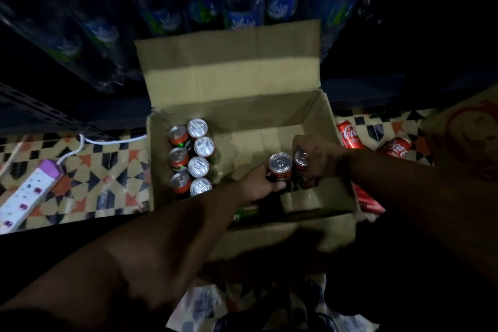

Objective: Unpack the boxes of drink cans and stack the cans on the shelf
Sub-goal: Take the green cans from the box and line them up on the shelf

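Orange cans sit inside each closed grip, left hand [265, 184] and right hand [322, 160], over the box [242, 116].

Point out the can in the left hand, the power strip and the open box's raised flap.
can in left hand [280, 164], head view, silver top.
power strip [25, 197], head view, white body.
raised flap [229, 62], head view, inner face.
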